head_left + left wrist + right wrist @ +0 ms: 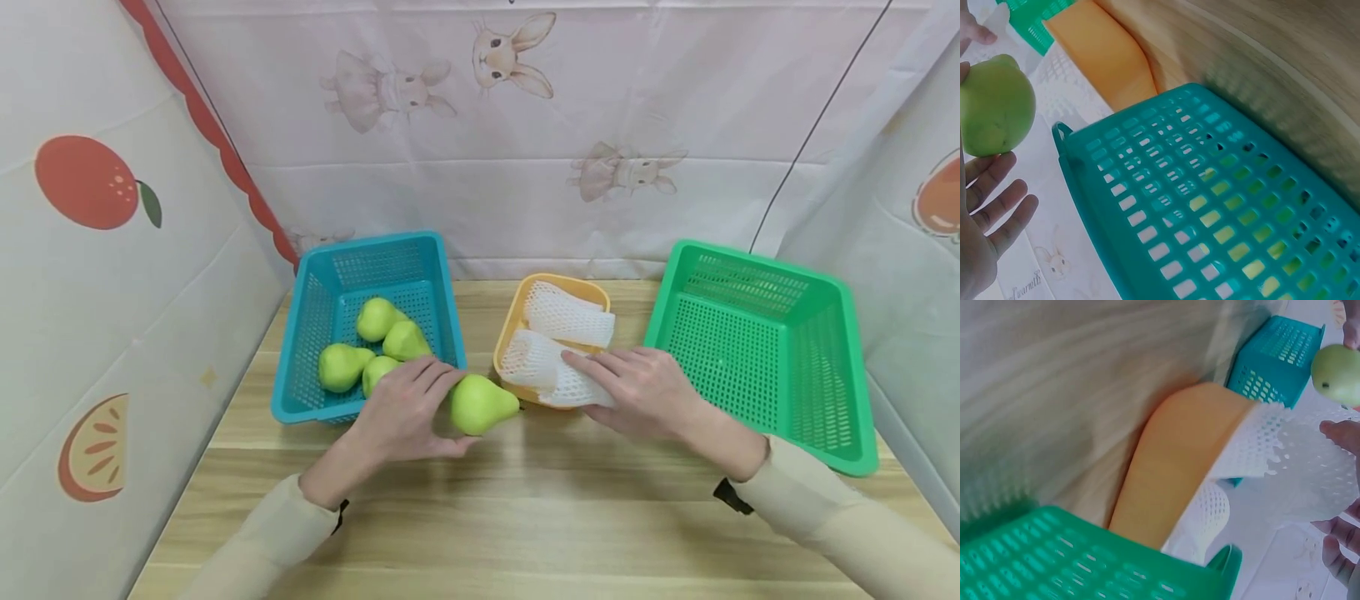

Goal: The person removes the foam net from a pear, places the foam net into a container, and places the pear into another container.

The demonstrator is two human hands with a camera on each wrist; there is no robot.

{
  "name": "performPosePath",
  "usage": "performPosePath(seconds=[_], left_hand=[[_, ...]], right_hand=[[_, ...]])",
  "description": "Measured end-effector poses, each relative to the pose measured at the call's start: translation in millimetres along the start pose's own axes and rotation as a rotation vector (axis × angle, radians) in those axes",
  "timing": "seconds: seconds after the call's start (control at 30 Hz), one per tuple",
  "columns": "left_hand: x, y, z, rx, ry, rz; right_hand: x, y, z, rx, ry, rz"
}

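Note:
A green pear (481, 405) is in my left hand (411, 408), between thumb and fingers, near the front right corner of the blue basket (281, 367). Its narrow end points right. In the left wrist view the same pear (999, 106) shows its rounded side. My right hand (647, 390) pinches a white foam net sleeve (577, 385) at the front of the yellow bin (512, 321). Up close, the right wrist view shows the foam sleeve (1313, 469) between thumb and fingers. Another foam net (566, 312) lies in the bin behind it.
Several green pears (341, 367) lie in the blue basket at left. A green basket (757, 358) stands at right, partly behind my right forearm. A printed cloth wall (510, 208) rises behind the wooden table (517, 517).

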State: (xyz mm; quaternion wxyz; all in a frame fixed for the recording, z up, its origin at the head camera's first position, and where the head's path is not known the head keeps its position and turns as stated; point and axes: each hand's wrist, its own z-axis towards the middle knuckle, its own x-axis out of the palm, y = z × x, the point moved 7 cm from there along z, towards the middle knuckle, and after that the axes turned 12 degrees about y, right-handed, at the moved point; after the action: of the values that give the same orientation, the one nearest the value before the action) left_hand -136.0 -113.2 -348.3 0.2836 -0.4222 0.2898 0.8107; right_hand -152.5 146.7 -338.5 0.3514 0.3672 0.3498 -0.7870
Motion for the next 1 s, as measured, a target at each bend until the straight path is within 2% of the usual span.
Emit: performPosePath(seconds=[0.3, 0.63, 0.8, 1.0], left_hand=[[-2.7, 6.5, -9.6, -0.018, 0.003, 0.002], [-3.0, 9.4, -16.5, -0.021, -0.016, -0.006], [-2.2, 9.3, -16.7, -0.016, -0.022, -0.013], [-0.7, 8.6, -17.3, -0.024, -0.024, -0.014]], right_hand=[[-5.7, -24.8, 10.6, 0.052, -0.021, 0.005], [2.1, -46.1, 29.3, 0.097, -0.03, -0.006], [14.3, -56.9, 40.8, 0.146, 0.053, 0.004], [35.0, -68.6, 52.4, 0.233, 0.241, 0.037]])
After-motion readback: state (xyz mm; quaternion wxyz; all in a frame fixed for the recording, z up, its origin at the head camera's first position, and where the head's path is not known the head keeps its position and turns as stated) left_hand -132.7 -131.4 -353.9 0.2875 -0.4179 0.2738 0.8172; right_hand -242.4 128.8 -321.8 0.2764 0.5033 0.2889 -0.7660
